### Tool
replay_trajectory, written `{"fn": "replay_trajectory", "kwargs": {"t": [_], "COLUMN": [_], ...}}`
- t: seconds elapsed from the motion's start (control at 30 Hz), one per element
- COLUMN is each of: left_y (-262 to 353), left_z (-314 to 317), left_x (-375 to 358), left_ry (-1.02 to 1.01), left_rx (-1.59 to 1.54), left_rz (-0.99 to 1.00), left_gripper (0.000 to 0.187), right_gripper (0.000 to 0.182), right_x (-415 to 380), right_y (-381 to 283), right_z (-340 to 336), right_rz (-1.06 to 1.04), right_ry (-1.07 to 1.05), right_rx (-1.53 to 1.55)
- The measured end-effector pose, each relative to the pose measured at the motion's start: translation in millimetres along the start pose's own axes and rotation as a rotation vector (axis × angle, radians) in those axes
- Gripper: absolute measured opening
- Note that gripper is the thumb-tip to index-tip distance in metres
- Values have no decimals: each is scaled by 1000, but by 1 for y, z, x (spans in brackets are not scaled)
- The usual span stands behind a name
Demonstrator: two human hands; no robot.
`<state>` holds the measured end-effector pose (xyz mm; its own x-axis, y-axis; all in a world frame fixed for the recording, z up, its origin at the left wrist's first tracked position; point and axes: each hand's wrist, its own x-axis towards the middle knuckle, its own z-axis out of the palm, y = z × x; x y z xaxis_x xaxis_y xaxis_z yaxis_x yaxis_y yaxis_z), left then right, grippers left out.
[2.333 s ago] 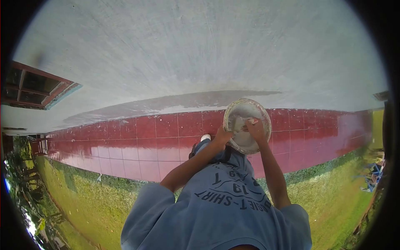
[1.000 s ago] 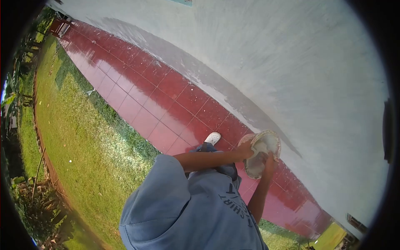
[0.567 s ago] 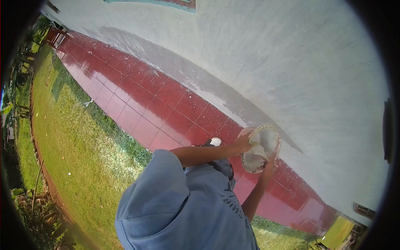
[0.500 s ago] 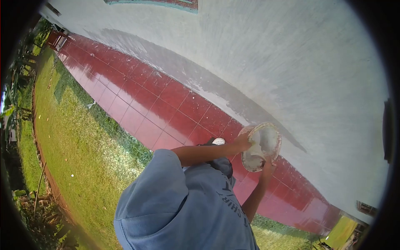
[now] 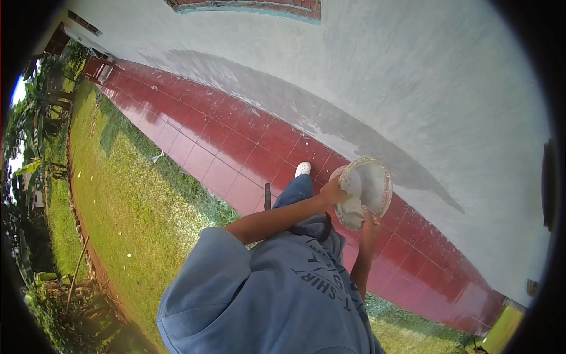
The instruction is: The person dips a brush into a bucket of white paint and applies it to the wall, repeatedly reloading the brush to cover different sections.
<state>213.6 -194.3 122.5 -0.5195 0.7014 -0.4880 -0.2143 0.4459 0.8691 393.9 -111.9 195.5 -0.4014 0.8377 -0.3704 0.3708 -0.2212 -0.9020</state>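
Head view shows my left grip (image 5: 333, 192) clamped on the pale basin (image 5: 375, 178) above the red tiles (image 5: 259, 158), seemingly to steady it, while whether my right grip (image 5: 369, 220) closes at its edge I cannot tell.

Open room over red tiles (image 5: 265, 150), pale wall (image 5: 424, 94) blocking beyond basin (image 5: 377, 182)

Slants left forearm (image 5: 280, 219) forward across body (image 5: 259, 301), with left hand (image 5: 333, 192) curled in a grip. Holds right forearm (image 5: 364, 253) ahead, with right hand (image 5: 370, 219) near the left and fingers (image 5: 368, 213) partly hidden.
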Motion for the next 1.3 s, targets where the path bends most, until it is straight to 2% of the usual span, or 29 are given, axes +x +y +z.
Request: {"fn": "replay_trajectory", "kwargs": {"t": [0.13,0.2,0.23,0.27,0.3,0.33,0.4,0.43,0.53,0.63,0.7,0.73,0.77,0.83,0.87,0.93,0.97,1.1,1.2,1.27,1.3], "left_y": [24,20,20,27,31,36,37,39,51,104,52,36,39,48,45,31,34,48,40,26,20], "left_z": [-47,-66,-77,-91,-107,-122,-157,-175,-232,-287,-321,-333,-345,-368,-380,-401,-409,-410,-410,-409,-407], "left_x": [-1,9,11,11,17,23,35,39,41,22,60,76,77,75,81,97,98,97,112,127,131], "left_ry": [77,8,-32,-72,-111,-151,-121,-160,-193,-106,-162,-184,-225,-159,-205,-244,-279,-274,-279,-265,-301], "left_rx": [53,-136,-116,-223,-331,-310,-221,-202,-224,-95,-102,-127,-101,-54,-21,-9,18,63,102,141,27], "left_rz": [21,86,82,106,129,130,206,201,116,2,43,80,77,24,14,-33,-42,-125,-211,-269,-291], "left_gripper": [69,68,68,65,62,62,60,60,57,51,51,50,50,51,51,52,52,49,50,51,53], "right_gripper": [29,32,31,31,33,35,35,35,35,43,51,51,52,53,53,55,56,52,51,50,36], "right_x": [19,10,3,-1,-1,-3,-10,-14,-25,-29,-34,-33,-34,-41,-45,-50,-50,-57,-60,-60,-58], "right_y": [13,1,-9,-8,-8,-7,-20,-29,-54,-67,-81,-87,-91,-94,-96,-94,-90,-77,-68,-55,-48], "right_z": [16,23,28,32,41,53,85,101,160,212,243,258,273,299,310,325,331,332,328,327,322], "right_rz": [21,220,158,161,126,89,117,144,181,228,275,280,305,359,371,369,407,384,390,470,427], "right_ry": [17,1,-22,20,-36,-93,-78,-103,-118,-170,-283,-246,-284,-360,-317,-384,-403,-298,-164,100,77], "right_rx": [182,279,197,214,221,230,175,97,121,111,88,111,153,252,289,504,718,876,831,886,884]}}
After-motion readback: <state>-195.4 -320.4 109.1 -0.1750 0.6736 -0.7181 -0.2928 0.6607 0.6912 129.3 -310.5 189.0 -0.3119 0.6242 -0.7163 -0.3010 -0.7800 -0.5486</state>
